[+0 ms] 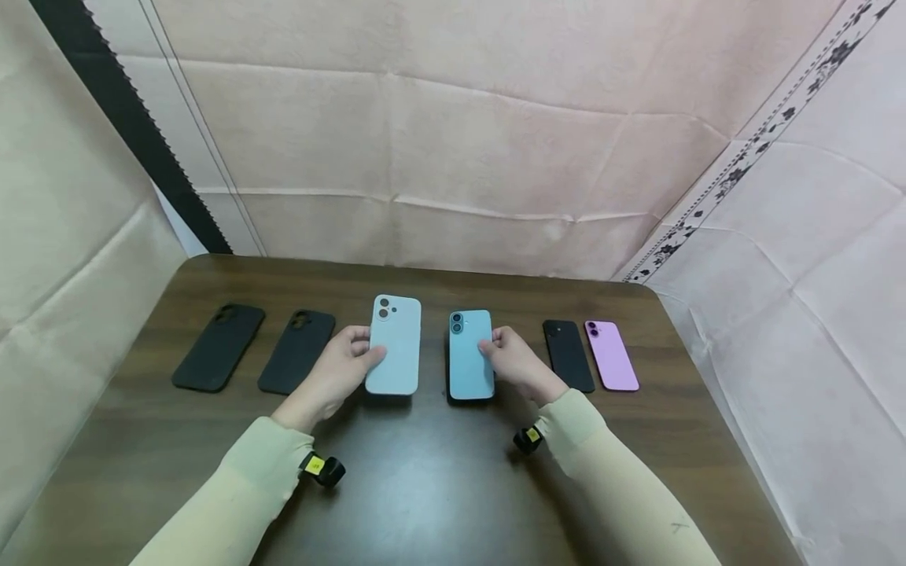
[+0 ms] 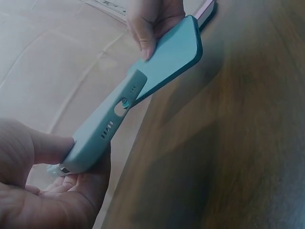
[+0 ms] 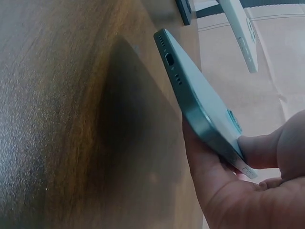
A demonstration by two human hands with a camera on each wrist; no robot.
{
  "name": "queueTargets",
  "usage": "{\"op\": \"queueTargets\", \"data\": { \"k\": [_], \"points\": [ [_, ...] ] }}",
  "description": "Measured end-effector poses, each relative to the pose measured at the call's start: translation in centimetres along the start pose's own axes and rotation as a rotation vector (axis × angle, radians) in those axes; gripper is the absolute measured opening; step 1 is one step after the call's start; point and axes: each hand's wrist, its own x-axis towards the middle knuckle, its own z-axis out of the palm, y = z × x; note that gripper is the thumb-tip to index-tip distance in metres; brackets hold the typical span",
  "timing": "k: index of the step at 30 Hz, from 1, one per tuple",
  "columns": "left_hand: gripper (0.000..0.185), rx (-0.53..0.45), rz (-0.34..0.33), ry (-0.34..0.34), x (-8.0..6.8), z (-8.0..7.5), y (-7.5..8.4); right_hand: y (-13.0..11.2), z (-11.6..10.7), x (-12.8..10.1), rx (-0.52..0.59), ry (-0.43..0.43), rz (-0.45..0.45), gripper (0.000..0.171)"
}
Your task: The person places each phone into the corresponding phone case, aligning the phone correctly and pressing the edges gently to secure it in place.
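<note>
In the head view, my left hand (image 1: 344, 363) grips a pale blue phone case (image 1: 396, 346) by its left edge, thumb on its back. Through the port slot of the case (image 2: 88, 136) the background shows in the left wrist view. My right hand (image 1: 522, 365) pinches a teal blue phone (image 1: 470, 354) by its right edge, its two camera lenses at the top left. Both are raised off the table, backs up, side by side with a gap between them. In the right wrist view, the phone's (image 3: 209, 102) charging port and speaker holes face the camera.
Two dark phone-shaped pieces, one far left (image 1: 218, 347) and another (image 1: 297, 351) near my left hand, lie on the wooden table (image 1: 425, 487). A smaller black one (image 1: 569, 355) and a lilac phone (image 1: 612, 355) lie at right. Cloth walls (image 1: 453, 141) surround the table's back and sides.
</note>
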Motion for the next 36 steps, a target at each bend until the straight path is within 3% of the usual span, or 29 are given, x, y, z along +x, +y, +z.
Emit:
{"op": "queueTargets", "data": {
  "k": [23, 36],
  "points": [
    [0.043, -0.013, -0.015, -0.024, 0.0, 0.9, -0.2, -0.9, 2.0, 0.2, 0.24, -0.083, -0.033, 0.023],
    [0.043, -0.039, -0.004, -0.051, 0.0, 2.0, 0.0, -1.0, 2.3, 0.2, 0.271, -0.118, -0.041, 0.021]
  ]
}}
